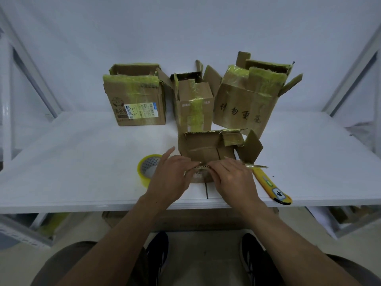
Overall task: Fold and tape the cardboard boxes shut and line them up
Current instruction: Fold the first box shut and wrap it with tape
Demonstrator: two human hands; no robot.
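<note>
right hand (233, 178) pinches box flap (198, 167); label (142, 111) reads 3-3

White table (86, 153), metal rack L (31, 65), metal rack R (350, 79), black shoes (157, 256) on floor.

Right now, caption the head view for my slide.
Left hand and right hand pinch the small box by its flap, tape roll, knife beside, three open boxes behind.

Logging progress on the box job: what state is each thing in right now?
front box: open, flaps up.
left box: top open.
middle box: top open.
right box: top open.
tape roll: lying flat, untouched.
utility knife: lying untouched, blade unclear.
left hand: holds front box's near flap.
right hand: holds the same flap.
</note>
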